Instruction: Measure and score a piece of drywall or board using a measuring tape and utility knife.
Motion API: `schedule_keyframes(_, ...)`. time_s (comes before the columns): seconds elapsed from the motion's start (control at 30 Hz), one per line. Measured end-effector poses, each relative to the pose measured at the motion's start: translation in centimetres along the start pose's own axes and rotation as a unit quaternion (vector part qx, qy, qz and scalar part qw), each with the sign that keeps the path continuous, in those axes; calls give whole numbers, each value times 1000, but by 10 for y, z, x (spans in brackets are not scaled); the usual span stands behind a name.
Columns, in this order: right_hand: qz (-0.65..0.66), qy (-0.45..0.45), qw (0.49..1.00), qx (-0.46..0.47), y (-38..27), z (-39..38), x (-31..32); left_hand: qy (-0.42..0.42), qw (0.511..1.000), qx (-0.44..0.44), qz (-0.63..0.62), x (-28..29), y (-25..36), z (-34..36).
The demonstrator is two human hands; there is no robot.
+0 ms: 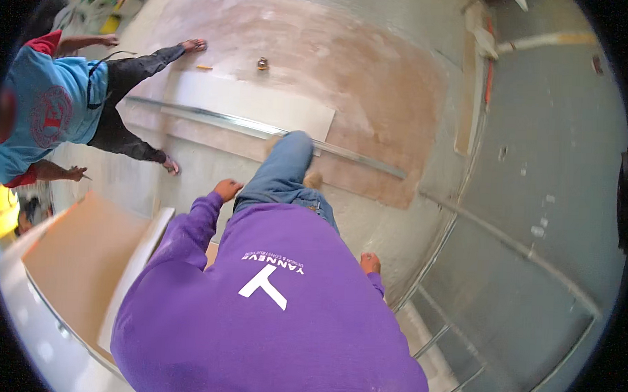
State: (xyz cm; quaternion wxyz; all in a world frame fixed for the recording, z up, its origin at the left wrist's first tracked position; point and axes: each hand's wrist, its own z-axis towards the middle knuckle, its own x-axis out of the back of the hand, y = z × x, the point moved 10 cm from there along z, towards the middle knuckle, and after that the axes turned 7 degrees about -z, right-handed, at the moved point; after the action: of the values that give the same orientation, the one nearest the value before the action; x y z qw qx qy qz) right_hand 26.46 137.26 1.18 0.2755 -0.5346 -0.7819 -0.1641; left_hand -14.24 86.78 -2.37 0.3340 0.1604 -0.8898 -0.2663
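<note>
My left hand (228,189) hangs beside my left thigh, fingers loosely spread, with nothing visible in it. At my right side, my right hand (370,262) shows small past the purple sleeve; its fingers are mostly hidden, and no held thing is visible. My leg in jeans reaches forward to a long metal channel (370,163) lying across a white board (289,105) on the floor. Beyond the board lie a tape measure (262,63) and a thin orange-yellow stick-like thing (204,68).
At left, a person (61,104) in a light blue shirt with red sleeves stands with legs wide, a small thin thing in one hand. A tan panel (83,257) stands near my left. Grey wall panels (537,148) and metal framing (526,253) run along the right.
</note>
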Motion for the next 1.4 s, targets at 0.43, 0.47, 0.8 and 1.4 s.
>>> schedule_keyframes(0.43, 14, 107, 991, 75, -214, 139, 294, -87, 957, 272, -55, -20, 64, 198)
schedule_keyframes(0.47, -66, 202, 969, 128, -169, 177, 317, -86, 964, 244, -68, -11, 108, 246)
schedule_keyframes(0.8, -123, 39, 975, 178, -451, 285, 485, 140, 866, -2, -480, 251, 380, 421)
schedule_keyframes(1.4, -302, -257, 888, 233, -1305, 225, 409, 129, 911, 208, -332, 376, 220, 484)
